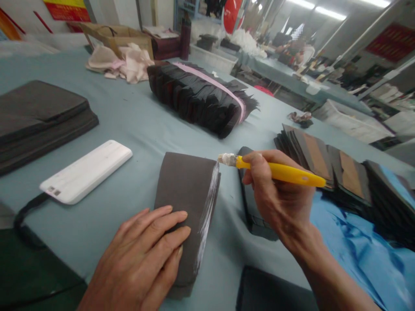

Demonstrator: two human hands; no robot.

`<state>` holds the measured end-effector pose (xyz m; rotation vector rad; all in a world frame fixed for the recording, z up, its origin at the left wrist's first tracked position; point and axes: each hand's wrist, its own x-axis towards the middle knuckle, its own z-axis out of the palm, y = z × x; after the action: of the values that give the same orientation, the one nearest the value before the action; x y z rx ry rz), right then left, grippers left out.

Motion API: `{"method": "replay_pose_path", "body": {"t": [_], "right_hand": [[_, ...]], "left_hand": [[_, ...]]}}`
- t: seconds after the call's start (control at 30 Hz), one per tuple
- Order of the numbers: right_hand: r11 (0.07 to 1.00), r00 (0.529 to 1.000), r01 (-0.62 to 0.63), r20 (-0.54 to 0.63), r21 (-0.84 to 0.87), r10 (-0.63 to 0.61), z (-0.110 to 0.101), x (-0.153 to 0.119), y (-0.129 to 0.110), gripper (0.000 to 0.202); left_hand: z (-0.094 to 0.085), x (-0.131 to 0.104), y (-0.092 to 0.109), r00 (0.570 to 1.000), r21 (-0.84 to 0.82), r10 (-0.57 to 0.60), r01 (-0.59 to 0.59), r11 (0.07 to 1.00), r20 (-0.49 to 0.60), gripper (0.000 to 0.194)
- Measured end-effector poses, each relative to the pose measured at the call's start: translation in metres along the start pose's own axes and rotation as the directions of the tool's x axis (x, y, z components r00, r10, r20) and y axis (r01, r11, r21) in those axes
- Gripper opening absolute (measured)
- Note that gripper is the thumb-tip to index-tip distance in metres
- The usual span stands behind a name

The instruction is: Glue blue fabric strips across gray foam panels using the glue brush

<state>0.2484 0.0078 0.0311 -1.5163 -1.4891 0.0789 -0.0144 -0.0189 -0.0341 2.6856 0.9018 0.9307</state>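
A stack of dark grey-brown sheets [188, 181] lies on the table before me, its right edge streaked with something white. My left hand [145, 255] rests flat on the stack's near part, fingers stretched out. In my right hand [279, 190] is a paintbrush [282, 172] with a yellow handle, pinched between thumb and fingers. White stuff coats the brush's bristles and metal collar, and the tip is at the stack's far right corner; whether it touches I cannot tell. Partly hidden behind my right hand sits a dark box-like object [256, 216].
A white slab-shaped device [87, 170] with a black strap lies left, beside a dark stack [42, 116]. Beyond is a black bundle [197, 99] tied with a pink band. Right are dark bundled pieces [308, 155] and blue sheeting [359, 255]. A dark object [272, 291] lies nearest me.
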Motion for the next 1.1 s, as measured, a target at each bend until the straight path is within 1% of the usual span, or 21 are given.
{"method": "replay_pose_path", "body": {"t": [0.07,0.23,0.33,0.43,0.53,0.6,0.7,0.9,1.1], "right_hand": [[1.000,1.000,-0.011,0.020,-0.004,0.011,0.001,-0.004,0.000,0.025],[0.996,0.994,-0.072,0.090,0.058,0.067,-0.002,-0.013,-0.005,0.032],[0.992,0.996,-0.082,0.042,0.100,0.078,-0.002,-0.011,-0.007,0.032],[0.991,0.996,-0.081,-0.013,0.109,0.083,0.003,-0.004,-0.003,0.030],[0.991,0.994,-0.102,0.039,0.089,0.098,0.009,-0.001,0.003,0.030],[0.990,0.991,-0.117,0.079,0.075,0.111,0.009,-0.003,0.004,0.030],[0.991,0.987,-0.126,0.105,0.051,0.120,0.003,-0.011,-0.001,0.031],[0.995,0.979,-0.103,0.176,0.009,0.099,-0.013,-0.029,-0.019,0.032],[0.996,0.969,-0.073,0.235,-0.043,0.081,-0.025,-0.051,-0.031,0.030]], "left_hand": [[-0.002,0.003,0.003,1.000,0.010,-0.001,0.001,1.000,-0.006,0.030],[-0.003,0.008,0.006,1.000,0.020,-0.014,0.015,1.000,-0.014,0.026],[-0.002,0.008,0.006,0.999,0.025,-0.029,0.029,0.999,-0.018,0.025],[-0.002,0.007,0.007,0.998,0.039,-0.050,0.051,0.998,-0.027,0.026],[-0.002,0.006,0.009,0.996,0.032,-0.078,0.080,0.996,-0.043,0.027],[-0.002,0.006,0.010,0.995,0.012,-0.092,0.093,0.996,-0.042,0.028],[-0.002,0.006,0.011,0.995,-0.007,-0.098,0.098,0.995,-0.028,0.026],[-0.002,0.007,0.010,0.995,-0.019,-0.099,0.099,0.995,-0.009,0.025],[-0.002,0.007,0.012,0.994,-0.029,-0.110,0.110,0.994,0.003,0.025]]}}
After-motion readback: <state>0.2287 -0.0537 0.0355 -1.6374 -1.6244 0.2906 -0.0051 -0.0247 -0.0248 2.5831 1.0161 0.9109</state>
